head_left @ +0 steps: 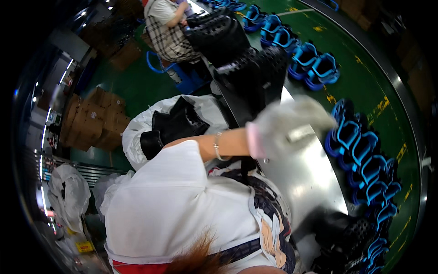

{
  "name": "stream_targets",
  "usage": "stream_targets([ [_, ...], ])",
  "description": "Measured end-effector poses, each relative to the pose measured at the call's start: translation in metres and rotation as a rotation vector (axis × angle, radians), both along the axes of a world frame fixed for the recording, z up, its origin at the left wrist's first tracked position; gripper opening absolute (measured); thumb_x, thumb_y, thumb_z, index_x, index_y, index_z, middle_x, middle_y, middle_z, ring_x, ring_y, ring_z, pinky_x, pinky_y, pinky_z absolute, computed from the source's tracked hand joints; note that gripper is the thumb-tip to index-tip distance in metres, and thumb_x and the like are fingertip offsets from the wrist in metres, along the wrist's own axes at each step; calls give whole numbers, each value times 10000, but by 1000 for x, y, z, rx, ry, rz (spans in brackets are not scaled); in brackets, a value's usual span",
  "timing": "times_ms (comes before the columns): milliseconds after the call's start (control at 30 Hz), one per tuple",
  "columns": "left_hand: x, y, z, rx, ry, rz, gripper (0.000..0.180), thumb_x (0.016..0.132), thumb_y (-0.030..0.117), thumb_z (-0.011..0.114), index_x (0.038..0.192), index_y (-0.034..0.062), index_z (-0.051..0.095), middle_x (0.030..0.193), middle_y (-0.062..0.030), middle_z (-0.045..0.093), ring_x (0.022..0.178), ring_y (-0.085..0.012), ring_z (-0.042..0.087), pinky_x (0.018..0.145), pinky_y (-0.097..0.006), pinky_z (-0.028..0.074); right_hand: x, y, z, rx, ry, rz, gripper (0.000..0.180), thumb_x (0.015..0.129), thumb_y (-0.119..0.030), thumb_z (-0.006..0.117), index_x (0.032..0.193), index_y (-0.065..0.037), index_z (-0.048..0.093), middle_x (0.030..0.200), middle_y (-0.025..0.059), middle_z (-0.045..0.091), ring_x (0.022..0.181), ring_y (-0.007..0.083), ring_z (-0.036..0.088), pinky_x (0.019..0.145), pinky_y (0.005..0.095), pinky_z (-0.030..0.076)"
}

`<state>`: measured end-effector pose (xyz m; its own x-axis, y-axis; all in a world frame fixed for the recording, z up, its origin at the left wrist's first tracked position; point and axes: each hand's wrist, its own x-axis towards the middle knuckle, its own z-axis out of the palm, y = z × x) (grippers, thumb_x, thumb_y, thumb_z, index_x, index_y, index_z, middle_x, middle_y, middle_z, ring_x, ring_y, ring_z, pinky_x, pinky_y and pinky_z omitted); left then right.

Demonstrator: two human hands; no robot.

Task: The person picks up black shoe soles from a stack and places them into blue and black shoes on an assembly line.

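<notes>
My left hand (292, 125), in a whitish glove with a pink cuff, is held over a shiny metal table (305, 182). Motion smears its fingers, so whether it grips anything cannot be made out. Closest to it, on the far side, stand black boots (255, 73) with more black footwear (216, 39) behind them. On the right side of the glove runs a row of black shoes with bright blue trim (349, 132). My right hand is out of view. Dark perforated footwear (342, 230) lies blurred at the table's near right end.
A white plastic bag (137, 132) holding black boots (178, 121) is beside my left arm. Brown cartons (98, 118) are stacked at the left. A co-worker (171, 32) sits on a blue chair (187, 82) at the far end. The blue-trimmed shoes rest on a green surface (365, 86).
</notes>
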<state>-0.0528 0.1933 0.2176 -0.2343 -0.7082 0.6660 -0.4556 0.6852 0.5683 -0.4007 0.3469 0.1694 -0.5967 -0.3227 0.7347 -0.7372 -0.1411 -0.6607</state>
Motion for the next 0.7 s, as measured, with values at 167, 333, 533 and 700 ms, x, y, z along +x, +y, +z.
stream_targets([
  [167,131,-9,9,-97,-192,767,324,897,94,624,1210,31,685,1188,-169,663,1098,-320,644,970,-368,503,72,-29,30,210,-58,426,429,1039,-271,492,1337,23,583,1330,198,606,1228,329,582,1055,410,452],
  [333,207,3,-44,268,273,761,390,1018,301,589,1273,14,660,1167,-118,680,1101,-180,642,962,-314,493,126,-92,46,513,197,837,439,993,-198,502,1364,28,566,1372,194,589,1288,346,552,1108,414,418],
  [533,231,0,-112,765,776,453,665,1018,601,458,1404,73,584,1391,-87,593,1268,-193,536,1055,-343,409,221,-185,21,660,499,1227,659,756,-176,749,1368,-28,556,1442,223,505,1304,396,498,1104,454,403],
  [700,232,-13,-141,985,1025,381,823,944,747,442,1510,149,456,1442,-75,534,1288,-229,502,1057,-416,389,293,-239,10,566,406,1351,842,758,-291,806,1485,-92,430,1559,236,344,1373,432,428,1116,466,407],
])
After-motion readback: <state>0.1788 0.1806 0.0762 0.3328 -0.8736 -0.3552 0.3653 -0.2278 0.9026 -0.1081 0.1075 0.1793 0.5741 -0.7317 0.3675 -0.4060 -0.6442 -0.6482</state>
